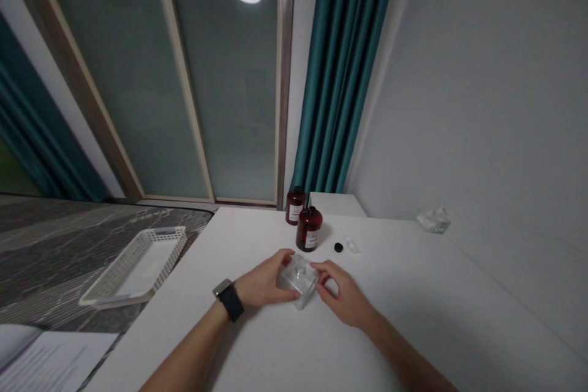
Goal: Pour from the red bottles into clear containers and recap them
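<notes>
A small transparent box-shaped container [299, 277], probably plastic or glass, is held tilted just above or on the white table [294, 349]. My left hand [266, 280], with a dark-strapped watch on its wrist, grips it from the left between thumb and fingers. At its right edge, my right hand [337, 291] has thumb and fingertips bent together in a pinch against it. Just beyond the container stands a brown bottle [309, 229] with a white label. To the right of that bottle lie a black cap [339, 247] and a small transparent piece [352, 245].
A second brown bottle [294, 205] stands behind the first, near a white box-like surface [337, 203]. Crumpled transparent plastic [434, 220] lies by the right wall. Left of the table are a white basket [158, 275] and an open book or papers [55, 361].
</notes>
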The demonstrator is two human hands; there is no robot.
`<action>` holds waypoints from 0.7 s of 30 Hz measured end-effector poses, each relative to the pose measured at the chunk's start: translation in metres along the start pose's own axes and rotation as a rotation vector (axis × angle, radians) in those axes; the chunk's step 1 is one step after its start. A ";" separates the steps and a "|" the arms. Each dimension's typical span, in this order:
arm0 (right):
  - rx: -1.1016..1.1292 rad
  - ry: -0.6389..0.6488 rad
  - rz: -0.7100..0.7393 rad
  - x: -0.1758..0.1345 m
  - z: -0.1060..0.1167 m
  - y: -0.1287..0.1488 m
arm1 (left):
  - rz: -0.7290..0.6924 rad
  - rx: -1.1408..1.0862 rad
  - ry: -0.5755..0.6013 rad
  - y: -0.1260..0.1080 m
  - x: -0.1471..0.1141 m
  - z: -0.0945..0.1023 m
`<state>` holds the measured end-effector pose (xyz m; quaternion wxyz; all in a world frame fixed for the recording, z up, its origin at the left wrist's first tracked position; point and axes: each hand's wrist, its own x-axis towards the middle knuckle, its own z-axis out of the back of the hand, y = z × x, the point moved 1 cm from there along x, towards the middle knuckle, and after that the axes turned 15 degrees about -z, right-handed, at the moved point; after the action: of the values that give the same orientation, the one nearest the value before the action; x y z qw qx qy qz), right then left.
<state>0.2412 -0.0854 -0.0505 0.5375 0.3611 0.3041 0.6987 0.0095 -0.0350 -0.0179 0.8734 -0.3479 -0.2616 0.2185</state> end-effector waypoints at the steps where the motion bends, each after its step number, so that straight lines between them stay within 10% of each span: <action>1: -0.001 -0.004 -0.010 0.000 -0.001 -0.001 | -0.009 -0.010 0.005 -0.001 0.000 0.000; 16: -0.020 0.020 -0.072 -0.003 -0.005 0.004 | -0.040 0.149 -0.041 -0.001 0.005 -0.002; 21: 0.038 -0.266 -0.017 0.019 0.006 0.004 | -0.050 0.199 -0.026 0.002 0.005 -0.003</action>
<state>0.2416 -0.0674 -0.0406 0.5718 0.4582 0.2465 0.6343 0.0148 -0.0319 -0.0197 0.9053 -0.2502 -0.2585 0.2260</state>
